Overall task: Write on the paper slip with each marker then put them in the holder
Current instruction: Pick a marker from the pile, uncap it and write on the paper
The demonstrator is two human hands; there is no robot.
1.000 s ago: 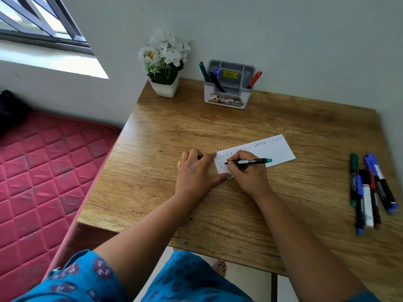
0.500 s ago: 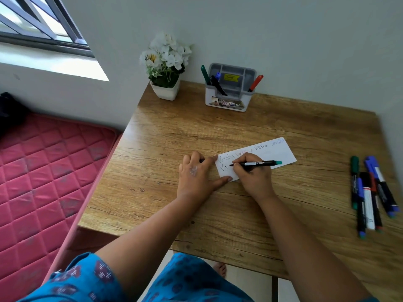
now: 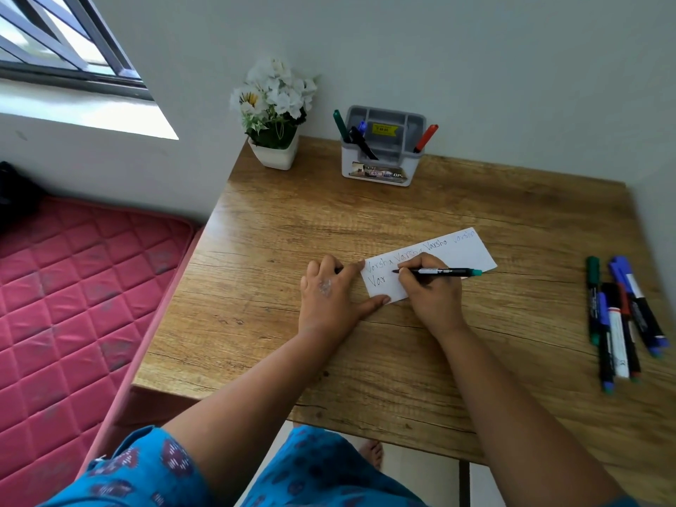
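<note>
A white paper slip (image 3: 472, 250) lies in the middle of the wooden table (image 3: 365, 221), with several words written along its top and "Var" begun on a second line. My right hand (image 3: 429, 294) grips a black marker with a teal end (image 3: 446, 271), its tip on the slip. My left hand (image 3: 331, 298) lies flat at the slip's left end, with its thumb pressing the slip's lower edge. A grey and white holder (image 3: 380, 166) stands at the back with green, blue, black and red markers in it. Several loose markers (image 3: 622, 316) lie at the right.
A white pot of white flowers (image 3: 274, 115) stands at the table's back left corner against the wall. A pink quilted mattress (image 3: 73, 305) lies left of the table, below a window. The table's right side meets a wall.
My right hand has moved rightward along the slip's second line, and more letters have appeared there. My left hand stays pressed on the slip's left end.
</note>
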